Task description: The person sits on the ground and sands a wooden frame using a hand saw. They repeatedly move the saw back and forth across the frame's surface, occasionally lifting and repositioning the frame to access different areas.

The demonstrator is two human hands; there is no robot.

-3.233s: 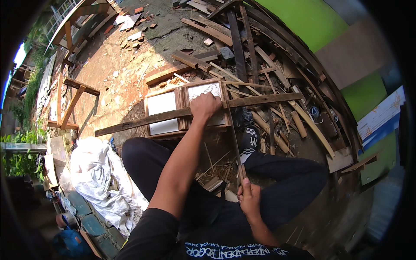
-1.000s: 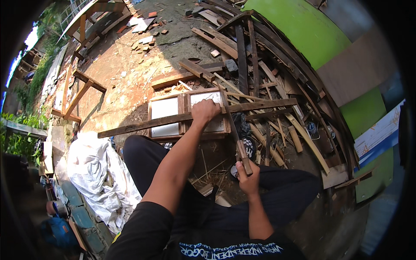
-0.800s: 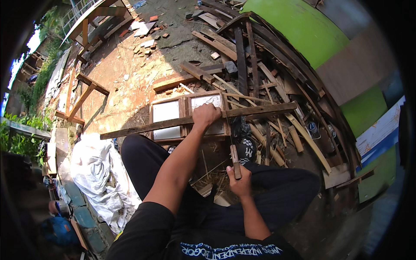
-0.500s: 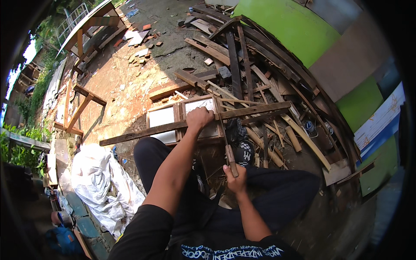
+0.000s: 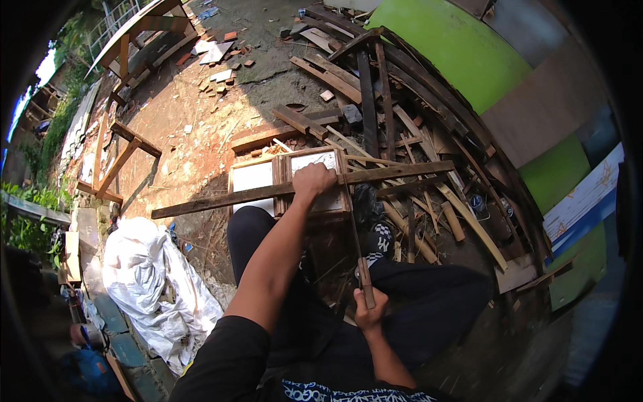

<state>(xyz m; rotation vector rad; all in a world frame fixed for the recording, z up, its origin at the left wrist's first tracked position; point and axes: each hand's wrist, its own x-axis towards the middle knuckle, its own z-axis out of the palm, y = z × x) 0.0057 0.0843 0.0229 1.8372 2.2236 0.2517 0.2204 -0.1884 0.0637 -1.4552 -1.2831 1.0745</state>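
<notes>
A long, dark wooden batten [image 5: 395, 171] lies slantwise across a wooden frame with white panels [image 5: 256, 177]. My left hand [image 5: 313, 181] is closed over the batten and presses it against the frame. Lower down, my right hand [image 5: 371, 312] is wrapped round the wooden handle of a handsaw [image 5: 364, 273]. The saw's thin blade runs up to the batten, just right of my left hand. Where blade and wood meet is too small to make out a cut.
Scrap timber [image 5: 375, 100] is heaped at the right, beside green panels [image 5: 442, 47]. A crumpled white sheet [image 5: 144, 281] lies at the left. Farther off are a small wooden trestle [image 5: 124, 161] and a bench-like wooden structure [image 5: 144, 33]. Broken tile pieces [image 5: 221, 75] litter the ground.
My right hand has pulled the saw back toward me, and more blade shows below the batten. My left hand keeps its hold on the batten. The whole view has shifted slightly.
</notes>
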